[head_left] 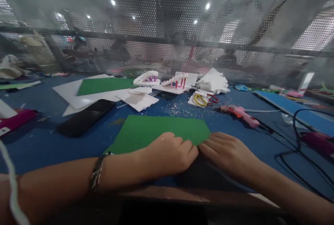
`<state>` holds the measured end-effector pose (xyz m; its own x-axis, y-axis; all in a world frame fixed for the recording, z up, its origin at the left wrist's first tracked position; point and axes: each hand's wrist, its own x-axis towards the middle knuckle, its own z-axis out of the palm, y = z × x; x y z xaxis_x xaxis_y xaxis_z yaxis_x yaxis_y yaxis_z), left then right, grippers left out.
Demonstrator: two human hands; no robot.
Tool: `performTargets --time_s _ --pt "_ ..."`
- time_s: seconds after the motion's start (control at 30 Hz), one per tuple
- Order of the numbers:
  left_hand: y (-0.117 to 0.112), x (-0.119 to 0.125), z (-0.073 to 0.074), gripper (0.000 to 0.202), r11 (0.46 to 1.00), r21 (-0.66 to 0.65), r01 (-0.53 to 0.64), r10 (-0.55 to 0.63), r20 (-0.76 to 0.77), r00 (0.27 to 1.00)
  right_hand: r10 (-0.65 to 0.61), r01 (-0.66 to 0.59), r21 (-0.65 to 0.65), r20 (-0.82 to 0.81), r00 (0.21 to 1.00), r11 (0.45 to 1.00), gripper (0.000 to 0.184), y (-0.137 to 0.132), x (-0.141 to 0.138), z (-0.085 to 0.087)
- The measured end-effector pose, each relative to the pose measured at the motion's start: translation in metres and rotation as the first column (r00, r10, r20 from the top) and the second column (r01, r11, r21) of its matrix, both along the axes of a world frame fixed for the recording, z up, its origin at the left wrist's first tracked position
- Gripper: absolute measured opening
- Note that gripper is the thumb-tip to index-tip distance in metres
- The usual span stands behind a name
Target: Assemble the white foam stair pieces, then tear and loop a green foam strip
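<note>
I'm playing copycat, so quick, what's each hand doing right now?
Left hand: curled closed, holding the green sheet.
Right hand: curled closed at the sheet's right edge; its grip is hidden.

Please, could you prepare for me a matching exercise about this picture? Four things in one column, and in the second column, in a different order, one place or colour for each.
Column one:
1. Green sheet
2. Phone
3. Glue gun
4. Bracelet

Column two:
A. Pink, lying to the right, beyond the right hand
B. Worn around the left wrist
C. Black, lying on the blue table
D. Its near edge at the left hand and the right hand

Right pairs: 1-D, 2-C, 3-A, 4-B
</note>
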<state>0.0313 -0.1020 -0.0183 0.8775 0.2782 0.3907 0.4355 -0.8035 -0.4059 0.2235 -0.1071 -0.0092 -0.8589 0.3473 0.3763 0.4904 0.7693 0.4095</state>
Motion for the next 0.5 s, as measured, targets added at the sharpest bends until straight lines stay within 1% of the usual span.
performTargets --time_s 0.03,0.1,0.17,0.23,0.3,0.43,0.5 --pt "0.002 0.003 0.002 0.014 0.995 0.097 0.029 -0.035 0.053 0.998 0.002 -0.001 0.017 -0.04 0.999 1.0 0.039 0.001 -0.002 0.005" --pt "0.008 0.007 0.01 0.021 0.961 0.267 0.064 -0.098 0.118 0.988 0.001 0.006 0.071 -0.094 0.996 0.997 0.044 0.002 -0.005 0.015" --pt "0.016 0.008 0.02 0.023 0.919 0.384 0.091 -0.15 0.128 0.98 -0.019 0.033 0.117 -0.12 0.993 0.993 0.049 0.003 -0.007 0.025" --pt "0.024 0.006 0.032 0.024 0.881 0.453 0.135 -0.197 0.092 0.976 -0.039 0.058 0.136 -0.141 0.989 0.989 0.051 0.003 -0.007 0.032" --pt "0.03 0.001 0.044 0.025 0.848 0.507 0.157 -0.21 0.049 0.977 -0.058 0.081 0.139 -0.162 0.985 0.987 0.051 0.003 -0.004 0.039" --pt "0.037 -0.021 0.066 0.032 0.774 0.611 0.165 -0.168 -0.053 0.984 -0.094 0.116 0.132 -0.166 0.982 0.984 0.049 0.003 0.006 0.05" --pt "0.04 -0.037 0.073 0.034 0.76 0.631 0.157 -0.126 -0.094 0.988 -0.093 0.12 0.164 -0.164 0.982 0.979 0.048 0.003 0.013 0.054"
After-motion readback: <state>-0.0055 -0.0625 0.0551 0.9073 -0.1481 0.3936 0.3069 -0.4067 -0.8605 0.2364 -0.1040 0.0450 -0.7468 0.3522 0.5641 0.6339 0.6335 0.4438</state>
